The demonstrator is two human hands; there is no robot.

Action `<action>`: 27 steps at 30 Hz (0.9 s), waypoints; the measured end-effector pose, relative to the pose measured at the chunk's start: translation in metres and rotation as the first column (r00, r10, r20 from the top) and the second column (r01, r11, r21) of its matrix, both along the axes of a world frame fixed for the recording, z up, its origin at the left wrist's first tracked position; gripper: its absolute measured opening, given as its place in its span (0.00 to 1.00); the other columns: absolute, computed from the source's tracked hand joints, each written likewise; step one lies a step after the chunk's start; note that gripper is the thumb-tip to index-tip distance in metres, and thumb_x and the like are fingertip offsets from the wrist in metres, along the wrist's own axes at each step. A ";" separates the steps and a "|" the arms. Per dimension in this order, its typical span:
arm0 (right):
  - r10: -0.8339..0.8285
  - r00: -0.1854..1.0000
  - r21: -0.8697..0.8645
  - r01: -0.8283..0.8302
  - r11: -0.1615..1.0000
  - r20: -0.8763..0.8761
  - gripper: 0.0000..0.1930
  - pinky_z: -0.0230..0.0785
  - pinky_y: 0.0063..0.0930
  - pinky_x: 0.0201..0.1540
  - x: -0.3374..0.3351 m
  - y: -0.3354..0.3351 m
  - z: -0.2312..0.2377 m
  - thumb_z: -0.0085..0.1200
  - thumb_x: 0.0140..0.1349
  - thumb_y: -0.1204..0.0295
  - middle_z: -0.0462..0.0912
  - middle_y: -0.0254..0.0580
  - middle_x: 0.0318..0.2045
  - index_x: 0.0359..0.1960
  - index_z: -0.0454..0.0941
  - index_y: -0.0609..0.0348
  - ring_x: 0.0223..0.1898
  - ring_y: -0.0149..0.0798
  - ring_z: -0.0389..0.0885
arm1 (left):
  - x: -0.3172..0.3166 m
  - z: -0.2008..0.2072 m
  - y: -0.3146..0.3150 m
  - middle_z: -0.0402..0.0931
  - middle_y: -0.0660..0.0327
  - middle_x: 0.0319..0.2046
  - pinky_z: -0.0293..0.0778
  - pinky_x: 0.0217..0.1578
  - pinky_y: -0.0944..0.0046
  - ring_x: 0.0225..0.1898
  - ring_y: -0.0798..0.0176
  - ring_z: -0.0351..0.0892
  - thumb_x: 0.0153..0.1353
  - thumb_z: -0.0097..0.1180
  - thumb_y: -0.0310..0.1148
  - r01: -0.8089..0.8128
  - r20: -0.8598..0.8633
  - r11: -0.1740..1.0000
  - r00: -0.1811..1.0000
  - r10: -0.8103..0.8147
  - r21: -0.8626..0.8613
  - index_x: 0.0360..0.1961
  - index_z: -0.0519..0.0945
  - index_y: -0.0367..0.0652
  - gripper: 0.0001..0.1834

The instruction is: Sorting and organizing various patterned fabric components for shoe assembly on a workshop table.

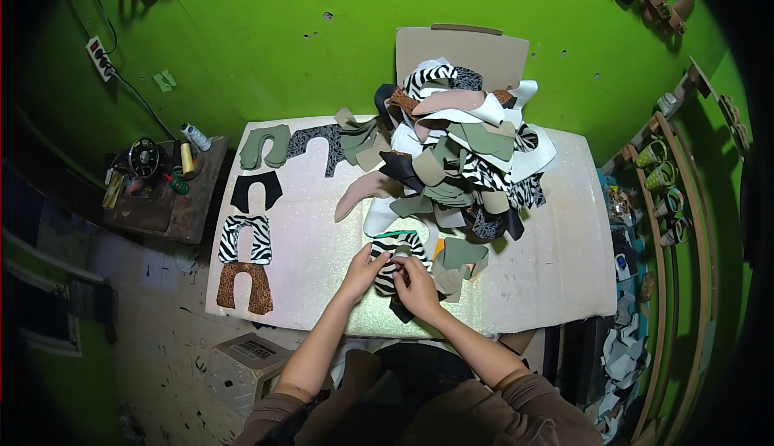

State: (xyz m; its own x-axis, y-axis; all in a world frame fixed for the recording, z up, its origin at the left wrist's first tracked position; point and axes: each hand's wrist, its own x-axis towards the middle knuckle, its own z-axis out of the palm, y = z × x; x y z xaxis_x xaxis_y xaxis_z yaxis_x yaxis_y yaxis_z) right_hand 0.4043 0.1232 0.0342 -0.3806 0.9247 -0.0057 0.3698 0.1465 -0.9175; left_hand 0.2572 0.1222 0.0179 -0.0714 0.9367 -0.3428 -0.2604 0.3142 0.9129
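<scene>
Near the front edge of the table, a black-and-white zebra-print cut piece (389, 246) lies between my hands. My left hand (364, 273) pinches its left side with thumb and fingers. From the right, my right hand (416, 286) has its fingers bent onto the same piece; a small greyish thing at these fingertips is too small to make out. A thin green pen-like stick (395, 234) rests just beyond the piece. Touching distance to the right are sage-green cut pieces (463, 254) and a beige piece (451, 286). A black scrap pokes out below my right hand.
A tall heap of cut pieces (472, 144) fills the table's far middle, before a cardboard box flap (459, 51). Arch-shaped leopard (260, 293), zebra (260, 232), black (269, 188) and green pieces (256, 145) line the left side. A sewing machine (145, 160) stands left, a sandal rack (663, 180) right.
</scene>
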 end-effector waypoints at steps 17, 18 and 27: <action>0.022 0.863 -0.465 -0.294 0.835 -0.505 0.17 0.65 0.14 0.39 -0.037 0.049 -0.034 0.57 0.54 0.77 0.75 0.31 0.32 0.45 0.67 0.65 0.33 0.21 0.72 | -0.085 0.016 -0.025 0.75 0.62 0.30 0.76 0.31 0.68 0.29 0.67 0.77 0.63 0.45 0.30 -0.080 0.145 0.997 0.986 0.078 0.007 0.46 0.66 0.40 0.11; -0.014 0.855 -0.468 -0.269 0.842 -0.518 0.16 0.65 0.15 0.40 -0.045 0.048 -0.036 0.56 0.54 0.78 0.76 0.33 0.34 0.44 0.68 0.64 0.35 0.22 0.72 | -0.094 0.013 -0.026 0.75 0.61 0.31 0.76 0.30 0.69 0.30 0.68 0.77 0.63 0.46 0.31 -0.093 0.106 0.995 0.990 0.090 0.024 0.47 0.66 0.41 0.13; -0.075 0.913 -0.516 -0.158 0.842 -0.402 0.21 0.67 0.20 0.41 -0.148 0.028 -0.021 0.51 0.57 0.78 0.74 0.40 0.40 0.52 0.60 0.64 0.39 0.28 0.73 | -0.181 0.017 -0.055 0.74 0.63 0.34 0.75 0.30 0.71 0.31 0.71 0.76 0.56 0.54 0.23 -0.161 -0.010 0.987 0.987 0.161 0.024 0.49 0.65 0.38 0.19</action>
State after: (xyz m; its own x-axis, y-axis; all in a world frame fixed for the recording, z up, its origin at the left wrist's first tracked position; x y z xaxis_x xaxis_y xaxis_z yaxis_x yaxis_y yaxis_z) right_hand 0.2566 0.1510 0.0133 -0.4953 0.8044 -0.3282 -0.0318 -0.3943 -0.9184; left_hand 0.0764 0.0672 0.0351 -0.2255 0.9203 -0.3197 -0.2955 0.2481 0.9226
